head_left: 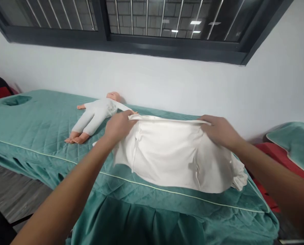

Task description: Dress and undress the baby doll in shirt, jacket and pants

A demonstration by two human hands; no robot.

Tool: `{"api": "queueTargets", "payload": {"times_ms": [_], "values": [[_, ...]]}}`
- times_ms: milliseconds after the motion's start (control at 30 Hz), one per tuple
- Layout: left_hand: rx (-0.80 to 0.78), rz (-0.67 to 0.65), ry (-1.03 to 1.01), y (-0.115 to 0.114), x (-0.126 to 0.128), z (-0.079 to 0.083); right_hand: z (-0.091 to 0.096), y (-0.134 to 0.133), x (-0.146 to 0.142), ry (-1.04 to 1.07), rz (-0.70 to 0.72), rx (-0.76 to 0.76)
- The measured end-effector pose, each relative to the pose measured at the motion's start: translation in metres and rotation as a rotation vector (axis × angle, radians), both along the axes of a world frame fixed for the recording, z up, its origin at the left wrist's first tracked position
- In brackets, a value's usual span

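A white cloth garment [164, 149] is stretched sideways between my two hands over the bed. My left hand [120, 126] is closed on its upper left corner. My right hand [218, 131] pinches the upper right corner. The garment's lower edge hangs down in front, over the near part of the bed, and a bunched white piece of cloth [240, 175] shows at its right end. Beyond my left hand a baby doll [98, 112] with a white cloth body lies on its back, its head towards the wall and its feet towards me.
The green quilted bed cover [47, 115] has a face hole [16, 100] at the far left. Behind the bed runs a white wall with a dark-framed barred window [167, 44]. To the right are a red surface [276, 154] and a green cushion-like piece [297, 143].
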State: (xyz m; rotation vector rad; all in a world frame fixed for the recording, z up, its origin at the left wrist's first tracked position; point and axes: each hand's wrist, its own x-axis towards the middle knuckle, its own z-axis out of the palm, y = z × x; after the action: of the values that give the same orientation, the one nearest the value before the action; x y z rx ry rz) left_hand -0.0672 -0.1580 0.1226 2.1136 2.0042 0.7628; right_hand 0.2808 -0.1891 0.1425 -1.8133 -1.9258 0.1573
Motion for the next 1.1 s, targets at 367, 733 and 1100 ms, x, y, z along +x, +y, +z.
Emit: {"api": "queueTargets", "payload": {"times_ms": [367, 733, 1100], "values": [[-0.072, -0.225, 0.229, 0.004, 0.085, -0.148, -0.173, 0.017, -0.107, -0.124, -0.037, -0.081], [-0.083, -0.026, 0.233, 0.017, 0.091, -0.148, -0.168, 0.016, -0.097, -0.258, -0.374, -0.164], [-0.139, -0.060, 0.201, 0.069, 0.091, -0.140, -0.166, 0.063, -0.087, -0.278, -0.336, -0.033]]}}
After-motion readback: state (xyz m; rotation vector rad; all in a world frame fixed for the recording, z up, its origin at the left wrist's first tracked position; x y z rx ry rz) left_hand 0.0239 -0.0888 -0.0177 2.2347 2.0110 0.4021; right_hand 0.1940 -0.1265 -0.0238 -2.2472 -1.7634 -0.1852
